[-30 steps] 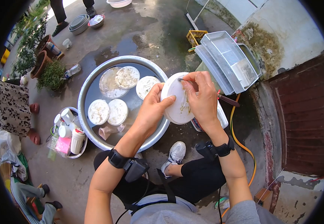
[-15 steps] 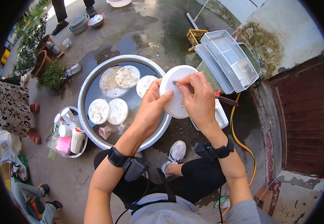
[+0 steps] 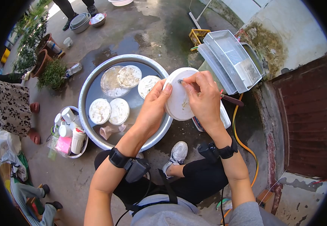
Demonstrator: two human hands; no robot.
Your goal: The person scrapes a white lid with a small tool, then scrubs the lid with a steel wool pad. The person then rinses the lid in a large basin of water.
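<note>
A white round lid (image 3: 176, 100) is held up over the right rim of a large metal basin (image 3: 82, 101). My left hand (image 3: 154, 107) grips it from the left, thumb on its face and fingers hidden behind. My right hand (image 3: 205, 98) is closed in a pinch at the lid's upper face. A small greyish tip shows at its fingertips, too small to name. Dirty smears mark the lid below them. In the basin's water lie several round white lids (image 3: 99, 112) with brownish dirt, and a crumpled pinkish cloth-like piece (image 3: 109, 132).
At left stands a bowl (image 3: 85, 147) of white cups and a tumbler. Clear plastic bins (image 3: 227, 56) are stacked at right, near a yellow hose (image 3: 242, 145). A white tray (image 3: 224, 116) lies below my right hand. Other people's legs (image 3: 67, 9) show at the far edges.
The lid and both hands have shifted slightly to the right, and the lid has turned a little. A person's feet at the top left have moved.
</note>
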